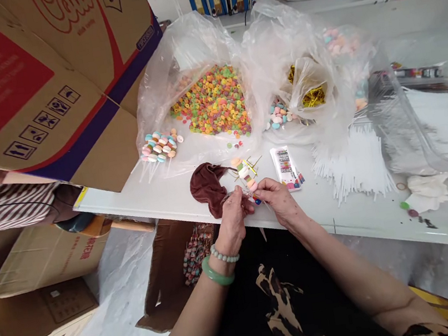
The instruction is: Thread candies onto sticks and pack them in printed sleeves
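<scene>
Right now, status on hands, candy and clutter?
Right hand pinching at candy stack's base. Left hand alongside, grip unclear. Brown cloth close beside it.

Head view: bright, diffuse light; wide-angle distortion toward the edges.

Pale sheen on the clear plastic bags (196,37) and white tabletop (252,214); soft highlights on both forearms. Shadow dark inside the open carton (157,284) below. Fingertips and small parts between them slightly soft; fine print unreadable. Light source out of frame, direction not determinable.
</scene>
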Action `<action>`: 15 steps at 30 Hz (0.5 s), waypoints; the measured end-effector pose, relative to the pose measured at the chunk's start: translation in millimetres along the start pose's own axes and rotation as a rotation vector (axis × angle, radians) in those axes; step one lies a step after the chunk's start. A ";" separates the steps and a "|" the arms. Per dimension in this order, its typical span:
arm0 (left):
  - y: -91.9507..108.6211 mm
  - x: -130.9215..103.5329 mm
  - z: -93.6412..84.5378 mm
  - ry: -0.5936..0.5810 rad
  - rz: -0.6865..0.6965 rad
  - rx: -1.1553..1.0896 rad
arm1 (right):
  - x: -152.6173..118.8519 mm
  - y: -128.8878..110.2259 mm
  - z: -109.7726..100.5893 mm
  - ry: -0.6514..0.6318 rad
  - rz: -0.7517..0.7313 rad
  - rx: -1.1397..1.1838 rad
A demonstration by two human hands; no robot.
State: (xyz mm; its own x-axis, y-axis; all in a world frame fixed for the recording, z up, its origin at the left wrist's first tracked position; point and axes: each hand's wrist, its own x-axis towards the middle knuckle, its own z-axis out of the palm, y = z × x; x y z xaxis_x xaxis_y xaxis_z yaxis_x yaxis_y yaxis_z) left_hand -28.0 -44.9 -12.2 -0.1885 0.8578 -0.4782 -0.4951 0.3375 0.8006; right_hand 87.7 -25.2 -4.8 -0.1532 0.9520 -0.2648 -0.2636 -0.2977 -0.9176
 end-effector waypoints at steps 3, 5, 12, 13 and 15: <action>9.0 1.6 -4.0 0.001 -0.128 -0.011 | 1.2 0.3 -1.5 0.005 -0.068 -0.146; 15.2 5.0 -6.5 0.010 -0.176 -0.064 | 1.8 -0.4 -5.1 0.014 -0.087 -0.182; 42.0 19.5 -23.0 0.166 -0.215 -0.355 | -8.7 -17.7 -28.0 0.040 -0.149 -0.286; 46.7 19.9 -25.6 0.163 -0.211 -0.393 | -12.5 -19.9 -28.1 0.035 -0.173 -0.336; 55.4 19.4 -30.1 0.145 -0.196 -0.466 | -20.4 -22.0 -24.9 0.012 -0.230 -0.424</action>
State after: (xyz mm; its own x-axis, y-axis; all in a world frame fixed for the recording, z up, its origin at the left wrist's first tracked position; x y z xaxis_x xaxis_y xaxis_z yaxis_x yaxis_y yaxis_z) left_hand -84.7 -21.2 12.0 -0.1537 0.7219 -0.6748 -0.8515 0.2497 0.4611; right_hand 120.4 -36.3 13.4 -0.1249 0.9913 -0.0421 0.1228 -0.0267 -0.9921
